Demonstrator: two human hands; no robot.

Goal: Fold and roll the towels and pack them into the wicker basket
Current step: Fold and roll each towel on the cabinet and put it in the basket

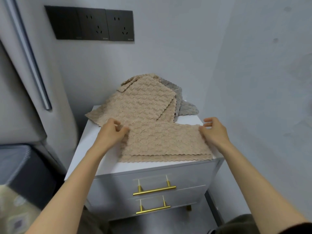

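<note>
Fingers (122,131) of left hand (111,132) loosely curled, seeming to pinch left edge of folded beige towel (162,141) at frame centre. Right hand (214,130) half curled at its upper right corner, thumb touching, grip unclear through blur. Held at both ends probably to square the fold on white cabinet (87,137) before rolling. Counted: at least three more beige towels (143,102) heaped behind, one grey towel (185,105). No wicker basket in view.
</note>
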